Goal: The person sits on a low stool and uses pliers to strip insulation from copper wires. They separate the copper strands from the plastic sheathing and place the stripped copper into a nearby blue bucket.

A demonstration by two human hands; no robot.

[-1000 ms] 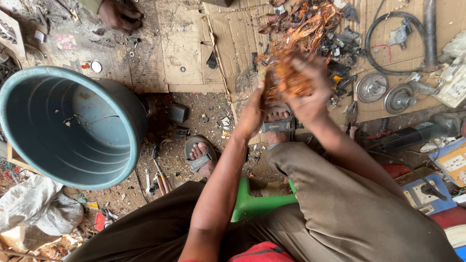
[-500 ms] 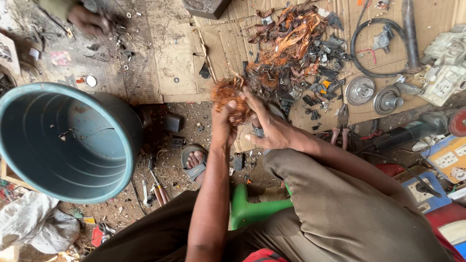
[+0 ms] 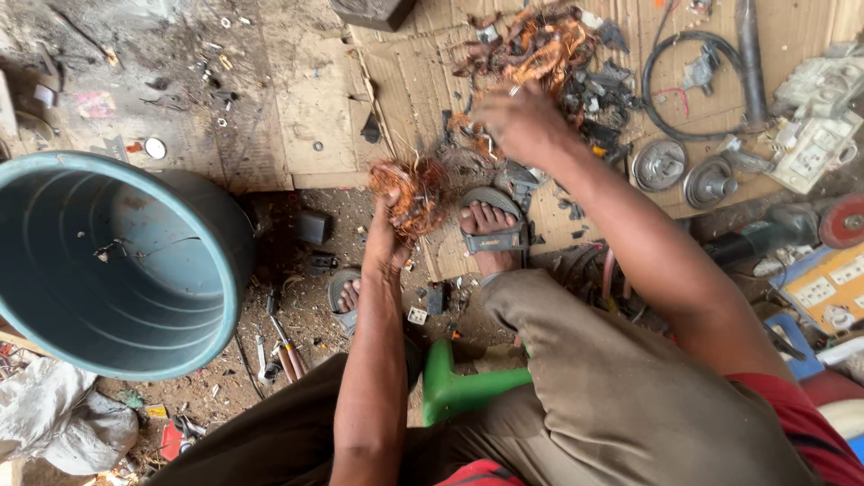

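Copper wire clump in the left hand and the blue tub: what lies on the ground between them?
In the head view, between the copper wire clump and the blue tub lie dark dirt, a small dark block and scattered debris.

Hands (image 3: pixel 517 117) now apart, right forward

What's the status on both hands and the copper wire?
Left hand gripping copper wire clump. Right hand on scrap pile, grip unclear. Blue tub sits left, nothing between.
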